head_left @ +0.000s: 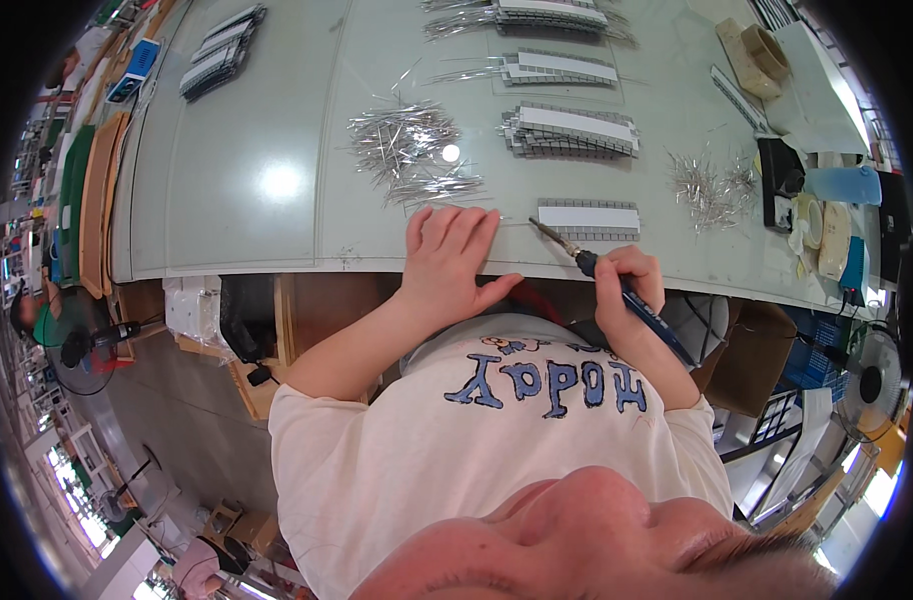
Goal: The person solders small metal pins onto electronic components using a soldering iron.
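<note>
My right hand [632, 283] grips a soldering iron [659, 325] with a dark blue handle. The iron's metal tip points left and away from me, close to the left end of a grey strip with a white top [589, 218] lying near the table's front edge. My left hand [452, 260] rests on the tabletop with its fingers stretched out and the thumb apart. A thin wire [515, 220] runs from beside its index fingertip toward the iron's tip; whether the fingertip presses on the wire, I cannot tell. Just beyond that hand lies a heap of thin silvery wires [407, 145].
Stacks of similar strips [572, 130] lie farther back, some with wires sticking out leftward. More strips [222, 55] are at the far left. Loose wires [712, 188] lie at right, near a tape roll [765, 52] and a blue bottle [842, 185]. A blue box [134, 70] stands at the left edge.
</note>
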A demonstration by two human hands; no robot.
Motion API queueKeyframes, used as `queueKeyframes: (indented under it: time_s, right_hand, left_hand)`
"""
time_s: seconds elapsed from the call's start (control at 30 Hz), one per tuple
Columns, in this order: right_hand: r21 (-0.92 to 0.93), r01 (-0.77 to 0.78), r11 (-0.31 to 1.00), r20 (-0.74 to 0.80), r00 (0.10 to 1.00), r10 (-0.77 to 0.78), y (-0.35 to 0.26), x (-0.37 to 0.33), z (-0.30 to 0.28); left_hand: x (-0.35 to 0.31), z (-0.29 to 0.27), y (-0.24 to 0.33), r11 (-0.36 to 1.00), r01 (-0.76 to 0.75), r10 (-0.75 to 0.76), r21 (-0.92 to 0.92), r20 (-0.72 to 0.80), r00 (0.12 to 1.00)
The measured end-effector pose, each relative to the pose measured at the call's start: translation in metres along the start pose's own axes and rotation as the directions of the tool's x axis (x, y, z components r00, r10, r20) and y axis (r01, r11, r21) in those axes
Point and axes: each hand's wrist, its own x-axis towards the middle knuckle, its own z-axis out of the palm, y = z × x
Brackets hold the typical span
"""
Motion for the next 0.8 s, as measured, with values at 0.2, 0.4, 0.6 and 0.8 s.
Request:
queueKeyframes:
  time_s: [0.2, 0.4, 0.6, 0.8]
  right_hand:
    - [-0.085, 0.032, 0.996, -0.027, 0.999, -0.034, 0.005, 0.006, 0.0]
    - [-0.094, 0.043, 0.995, -0.042, 0.998, -0.047, 0.005, 0.007, 0.002]
    - [-0.094, -0.011, 0.996, -0.022, 1.0, 0.009, 0.005, 0.008, 0.003]
    - [-0.118, -0.074, 0.99, 0.0, 0.997, 0.074, 0.009, 0.014, -0.003]
  left_hand:
    - [0.007, 0.01, 0.007, 0.998, -0.057, 0.056, -0.035, -0.036, 0.998]
    - [0.009, 0.012, 0.008, 0.997, -0.071, 0.07, -0.029, -0.038, 0.997]
    - [0.01, 0.013, 0.007, 0.997, -0.077, 0.077, -0.015, -0.04, 0.996]
    - [0.011, 0.014, 0.009, 0.997, -0.082, 0.082, -0.007, -0.049, 0.995]
